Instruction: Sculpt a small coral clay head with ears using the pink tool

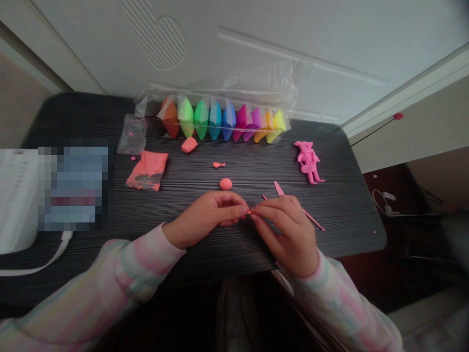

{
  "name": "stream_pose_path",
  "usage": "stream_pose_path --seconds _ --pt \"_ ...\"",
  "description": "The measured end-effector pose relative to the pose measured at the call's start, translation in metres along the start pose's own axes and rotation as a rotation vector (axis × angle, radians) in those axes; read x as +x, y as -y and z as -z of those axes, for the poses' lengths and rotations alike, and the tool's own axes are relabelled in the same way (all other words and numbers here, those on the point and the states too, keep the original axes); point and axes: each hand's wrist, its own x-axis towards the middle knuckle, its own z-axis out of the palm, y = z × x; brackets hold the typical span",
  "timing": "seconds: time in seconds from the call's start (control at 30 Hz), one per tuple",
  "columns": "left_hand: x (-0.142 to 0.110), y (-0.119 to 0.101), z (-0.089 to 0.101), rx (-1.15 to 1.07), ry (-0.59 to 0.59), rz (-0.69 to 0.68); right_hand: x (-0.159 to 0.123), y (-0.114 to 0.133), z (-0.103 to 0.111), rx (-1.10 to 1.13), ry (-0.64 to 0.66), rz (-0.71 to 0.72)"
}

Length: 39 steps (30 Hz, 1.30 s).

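My left hand (210,215) and my right hand (287,230) meet fingertip to fingertip over the dark table (351,205), both pinching a tiny bit of coral clay (249,212). A small coral clay ball (225,184) lies just beyond my left hand. Farther back rest a thin drop-shaped coral piece (219,165) and a bigger coral lump (189,144). A pink stick tool (311,220) runs under my right hand, and a pink knife-shaped tool (279,187) lies beside it. A finished pink clay figure (308,161) lies at the right.
A clear pack of coloured clay sachets (223,120) stands at the table's back edge. An opened coral sachet (148,170) and an empty clear bag (132,134) lie at the left. A white device with a cable (16,195) sits at the far left.
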Motion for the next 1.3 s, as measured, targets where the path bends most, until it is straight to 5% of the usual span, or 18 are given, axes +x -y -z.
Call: stream_pose_path --seconds 0.47,0.87,1.07,1.17,1.3 --pt "0.001 0.001 0.0 0.01 0.028 0.006 -0.004 -0.003 0.001 -0.008 0.033 -0.017" --pt "0.0 -0.003 0.003 -0.09 -0.044 -0.041 -0.028 -0.033 -0.007 -0.231 0.214 -0.045" --pt "0.001 -0.002 0.005 -0.102 -0.064 -0.082 -0.044 -0.041 0.009 -0.309 0.069 -0.201" --pt "0.001 -0.002 0.005 0.029 -0.107 -0.129 -0.056 -0.045 0.013 -0.362 0.02 -0.365" --pt "-0.001 -0.001 0.002 0.476 -0.189 -0.237 -0.063 -0.044 0.009 -0.367 -0.005 -0.486"
